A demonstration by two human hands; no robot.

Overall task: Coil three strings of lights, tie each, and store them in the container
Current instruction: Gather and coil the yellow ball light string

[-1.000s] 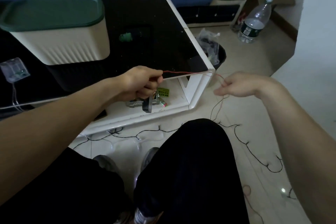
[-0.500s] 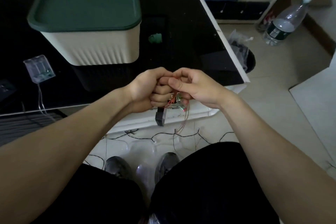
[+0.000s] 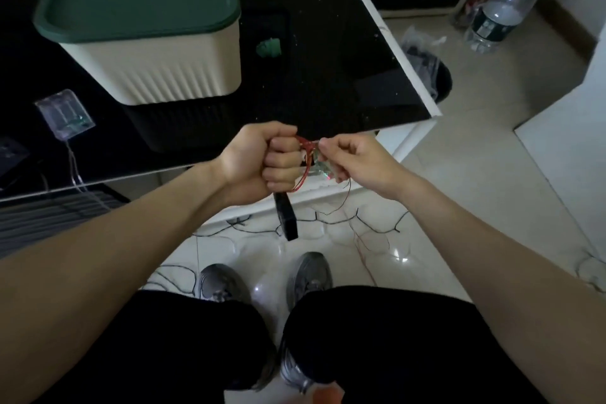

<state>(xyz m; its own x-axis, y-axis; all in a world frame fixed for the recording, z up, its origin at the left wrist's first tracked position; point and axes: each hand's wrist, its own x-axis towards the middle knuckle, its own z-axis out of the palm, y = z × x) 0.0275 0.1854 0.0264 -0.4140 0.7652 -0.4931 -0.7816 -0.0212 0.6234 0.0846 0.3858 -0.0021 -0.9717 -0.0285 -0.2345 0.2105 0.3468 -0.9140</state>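
Observation:
My left hand (image 3: 262, 162) is a closed fist around a small coil of red-wire lights (image 3: 304, 161), and a black plug (image 3: 286, 219) hangs below the fist. Right beside it, my right hand (image 3: 349, 157) pinches the red wire next to the coil. The loose end of that wire trails down to the floor (image 3: 364, 239). A second string, black-wired (image 3: 331, 219), lies spread on the tiles under my hands. The cream container with a green lid (image 3: 154, 62) stands shut on the black table, far left.
A clear battery box (image 3: 64, 113) with thin wires lies at the table's left edge (image 3: 387, 39). A small green item (image 3: 269, 47) sits right of the container. A water bottle (image 3: 501, 10) and a black bin (image 3: 433, 75) stand on the floor at right. My knees and shoes fill the foreground.
A second ago my hands were apart with the red wire stretched between them. They came together at the coil, and my right hand has now drawn slightly to the right.

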